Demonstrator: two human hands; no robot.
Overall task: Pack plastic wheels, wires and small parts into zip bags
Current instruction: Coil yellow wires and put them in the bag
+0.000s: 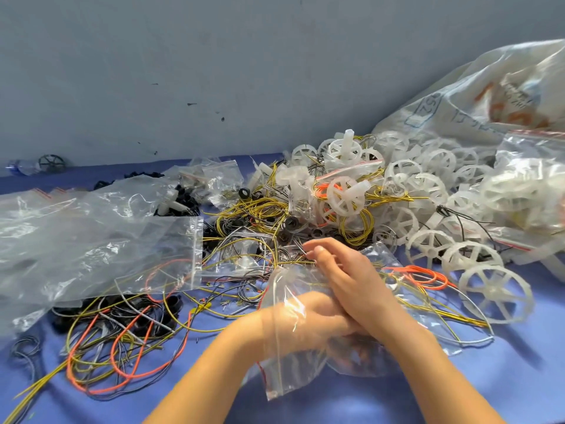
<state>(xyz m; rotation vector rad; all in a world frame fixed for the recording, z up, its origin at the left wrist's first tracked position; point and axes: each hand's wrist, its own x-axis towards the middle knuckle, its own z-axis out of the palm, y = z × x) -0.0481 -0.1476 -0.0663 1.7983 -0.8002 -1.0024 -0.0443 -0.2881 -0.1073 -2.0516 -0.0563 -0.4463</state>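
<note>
The left hand has its grip round a clear plastic zip bag. Just beyond the bag, the right hand brings a narrow grip to thin yellow wires; whether it pinches any cannot be told. Strands are best coiled first, with the bag mouth spread.

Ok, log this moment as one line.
left hand: holds zip bag | right hand: at wires, grip unclear | wheels: piled loose
</note>
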